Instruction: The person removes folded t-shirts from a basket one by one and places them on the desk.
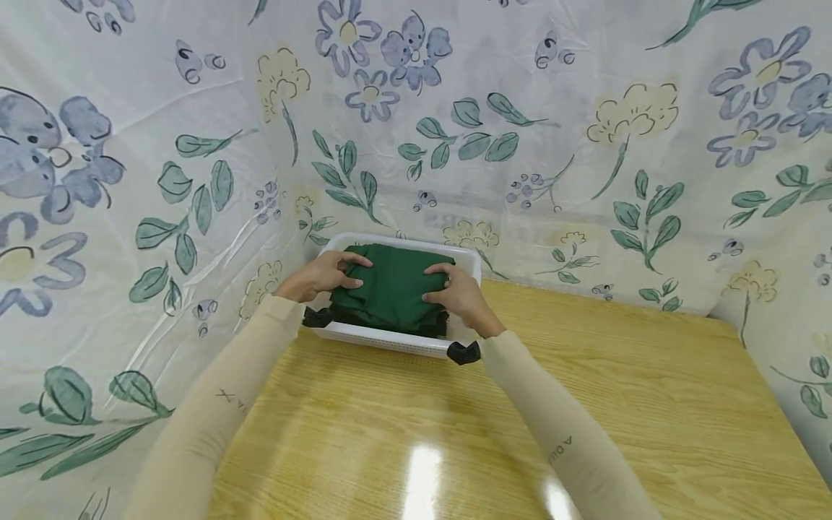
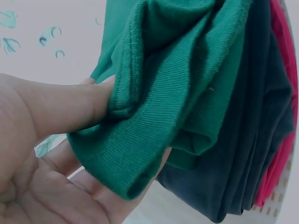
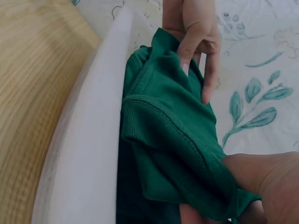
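A folded green garment with ribbed edges lies on top of a pile in a white plastic basket. My left hand holds its left side; in the left wrist view the thumb is on top and the fingers underneath a ribbed edge. On the opposite side my right hand grips the garment, thumb above and fingers below in the right wrist view. Dark folded cloth sits beneath the green one, and a pink cloth shows along the pile's far side in the left wrist view.
The basket stands at the back left of a wooden table, close to a floral-patterned curtain. More of that curtain hangs along the left. Black wrist devices sit near the basket's front rim.
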